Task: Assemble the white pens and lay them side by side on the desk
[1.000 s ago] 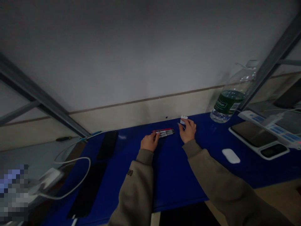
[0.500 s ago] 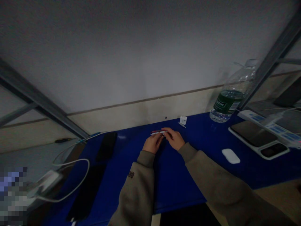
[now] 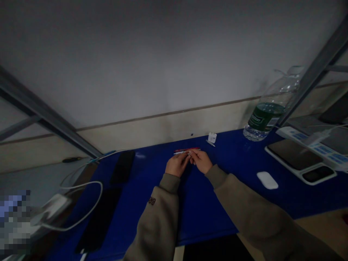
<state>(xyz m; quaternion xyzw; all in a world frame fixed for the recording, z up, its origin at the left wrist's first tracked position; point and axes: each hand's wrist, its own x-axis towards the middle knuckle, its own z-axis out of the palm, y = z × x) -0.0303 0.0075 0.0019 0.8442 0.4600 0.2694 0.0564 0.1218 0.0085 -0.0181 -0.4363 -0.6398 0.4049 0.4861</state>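
Observation:
My left hand (image 3: 176, 165) is closed in a pinch, with a slim white pen-like piece (image 3: 178, 153) showing past its fingertips. My right hand (image 3: 201, 161) meets it fingertip to fingertip, thumb and fingers pressed together. Whatever lies between the right fingertips is too small and hidden to make out. Just beyond both hands a thin red pen (image 3: 187, 149) lies lengthwise on the blue tabletop (image 3: 206, 203). A small silvery pen-like part (image 3: 210, 143) rests past my right hand, in front of a white charger plug (image 3: 212, 137).
A large water bottle (image 3: 262, 112) stands at the back right, near a power strip (image 3: 295, 136) and a grey-white device (image 3: 299, 159). A white earbud case (image 3: 267, 180) sits nearer. At left are a black phone (image 3: 123, 166), a dark flat slab (image 3: 100, 217) and a white cable (image 3: 95, 214).
My right hand has drawn slightly down and its fingers have curled in, baring more of the red pen. The left hand has stayed almost in place.

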